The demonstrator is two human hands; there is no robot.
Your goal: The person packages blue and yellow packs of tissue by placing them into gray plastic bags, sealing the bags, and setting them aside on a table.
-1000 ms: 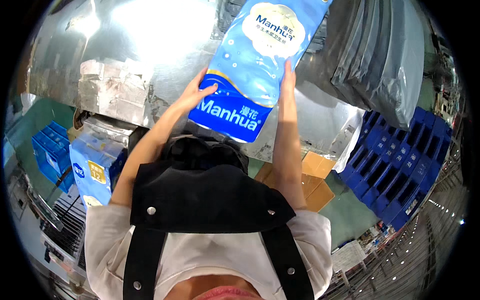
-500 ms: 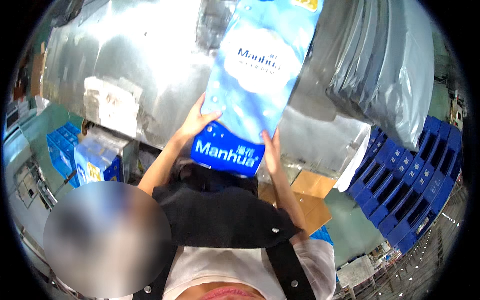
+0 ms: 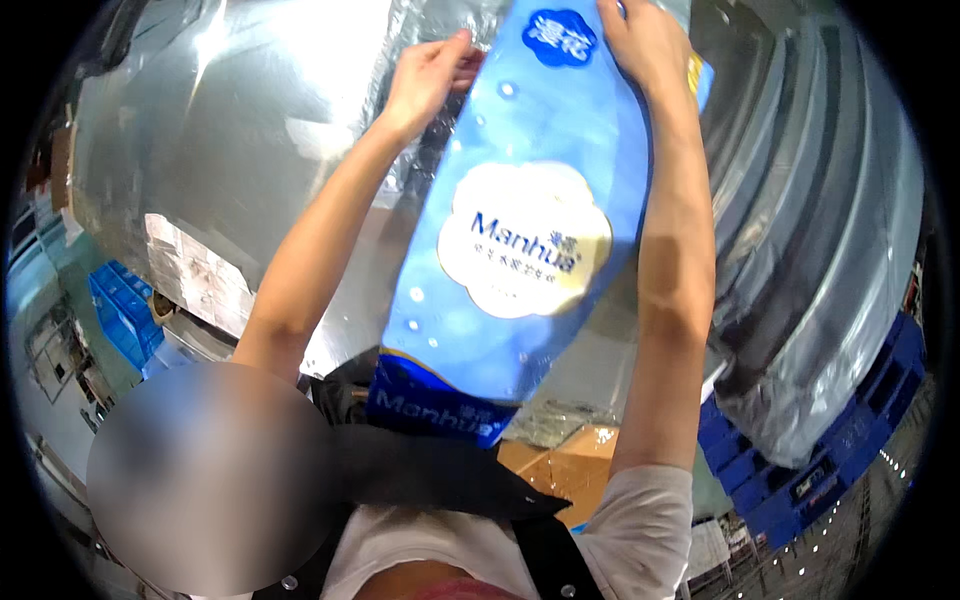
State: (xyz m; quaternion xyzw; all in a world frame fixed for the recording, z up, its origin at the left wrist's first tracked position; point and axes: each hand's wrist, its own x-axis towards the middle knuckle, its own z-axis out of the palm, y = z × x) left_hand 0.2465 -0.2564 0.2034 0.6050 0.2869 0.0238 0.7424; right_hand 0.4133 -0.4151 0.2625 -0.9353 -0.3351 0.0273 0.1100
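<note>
A long light-blue plastic package with a white flower-shaped label and a dark-blue lower end lies slanted before me, its lower end close to my apron. At its upper right, my right hand has curled fingers gripping it near the top. My left hand is at the upper left edge, thumb and fingers apart, fingertips beside or against the package's side. The package's far end runs out of the picture. Beneath it is a shiny metal work surface.
Grey plastic sheets or bags hang in folds on the right. Below them are stacked blue plastic pallets. An open cardboard box is under the table's near edge. A blue crate stands at the left. A pale paper patch is on the metal.
Both hands have slid from the package's lower end up to its far part, arms now stretched out. The package has come nearer to me, showing more of its upper end.
</note>
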